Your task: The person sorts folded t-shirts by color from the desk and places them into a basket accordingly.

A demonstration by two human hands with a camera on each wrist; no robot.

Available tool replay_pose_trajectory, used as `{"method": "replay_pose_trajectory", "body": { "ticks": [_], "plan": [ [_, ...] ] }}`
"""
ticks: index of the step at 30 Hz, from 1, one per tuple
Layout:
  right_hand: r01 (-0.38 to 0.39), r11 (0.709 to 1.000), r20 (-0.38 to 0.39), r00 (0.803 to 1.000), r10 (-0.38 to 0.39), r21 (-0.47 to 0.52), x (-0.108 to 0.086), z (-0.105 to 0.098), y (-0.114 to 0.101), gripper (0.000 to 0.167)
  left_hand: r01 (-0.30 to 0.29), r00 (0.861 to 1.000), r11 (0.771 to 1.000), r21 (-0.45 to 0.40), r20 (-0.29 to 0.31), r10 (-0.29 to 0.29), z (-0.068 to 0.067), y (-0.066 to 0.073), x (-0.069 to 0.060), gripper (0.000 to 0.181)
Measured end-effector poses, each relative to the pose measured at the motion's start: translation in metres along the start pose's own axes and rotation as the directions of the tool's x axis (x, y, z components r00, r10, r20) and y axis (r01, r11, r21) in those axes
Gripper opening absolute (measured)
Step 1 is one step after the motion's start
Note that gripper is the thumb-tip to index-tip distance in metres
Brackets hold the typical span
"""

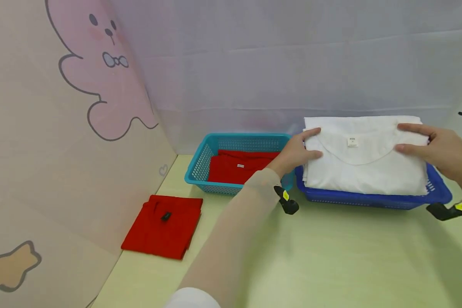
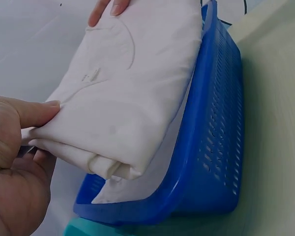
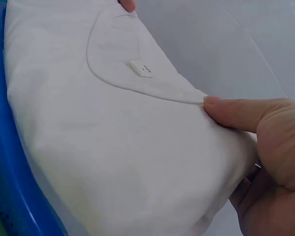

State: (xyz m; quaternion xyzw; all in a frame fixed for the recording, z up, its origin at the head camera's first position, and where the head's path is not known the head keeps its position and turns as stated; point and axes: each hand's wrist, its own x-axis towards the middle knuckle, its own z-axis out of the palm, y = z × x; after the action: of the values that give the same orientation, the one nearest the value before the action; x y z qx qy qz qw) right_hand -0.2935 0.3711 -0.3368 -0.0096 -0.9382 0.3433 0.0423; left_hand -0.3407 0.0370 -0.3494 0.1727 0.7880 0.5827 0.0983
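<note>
Wht folded shirt (image 1: 362,175), 1: ends pinched by L hand (image 1: 292,149) & R hand (image 1: 448,149) fingers, thumbs on top. Blue bskt (image 1: 363,200), 1: below fingers. Teal bskt (image 1: 197,166), 1: L of fingers. Red shirts (image 1: 161,233), 2: 1 in teal bskt, 1 on counter (image 1: 331,256) farther L.

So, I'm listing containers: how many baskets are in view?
2: a teal basket holding red clothing, and a blue basket to its right, under the folded white garment.
</note>
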Motion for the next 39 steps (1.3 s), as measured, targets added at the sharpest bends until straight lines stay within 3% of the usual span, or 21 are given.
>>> {"method": "replay_pose_trajectory", "body": {
  "ticks": [7, 17, 22, 29, 36, 39],
  "plan": [
    [0.005, 0.999, 0.012, 1.000, -0.005, 0.032, 0.012, -0.005, 0.000, 0.079, 0.015, 0.999, 0.999, 0.038, -0.031, -0.014, 0.006, 0.001, 0.010, 0.070],
    [-0.009, 0.994, 0.080, 0.997, 0.000, 0.112, 0.011, 0.012, 0.011, 0.087, 0.068, 0.996, 0.987, 0.145, -0.059, -0.060, 0.012, -0.022, 0.007, 0.069],
    [-0.059, 0.989, 0.079, 0.996, 0.048, 0.138, 0.011, 0.020, 0.017, 0.092, 0.081, 0.996, 0.984, 0.159, -0.054, -0.073, 0.014, -0.028, 0.007, 0.068],
    [-0.062, 0.980, 0.149, 0.988, 0.033, 0.189, 0.007, 0.021, 0.018, 0.089, 0.097, 0.995, 0.979, 0.182, -0.035, -0.092, 0.015, -0.032, 0.007, 0.066],
    [-0.078, 0.985, 0.163, 0.985, 0.053, 0.154, 0.006, 0.024, 0.019, 0.093, 0.104, 0.995, 0.964, 0.245, -0.015, -0.103, 0.015, -0.033, 0.008, 0.067],
    [-0.082, 0.987, 0.186, 0.981, 0.055, 0.140, 0.005, 0.025, 0.019, 0.095, 0.124, 0.992, 0.964, 0.234, -0.013, -0.124, 0.015, -0.032, 0.007, 0.067]
  ]
}}
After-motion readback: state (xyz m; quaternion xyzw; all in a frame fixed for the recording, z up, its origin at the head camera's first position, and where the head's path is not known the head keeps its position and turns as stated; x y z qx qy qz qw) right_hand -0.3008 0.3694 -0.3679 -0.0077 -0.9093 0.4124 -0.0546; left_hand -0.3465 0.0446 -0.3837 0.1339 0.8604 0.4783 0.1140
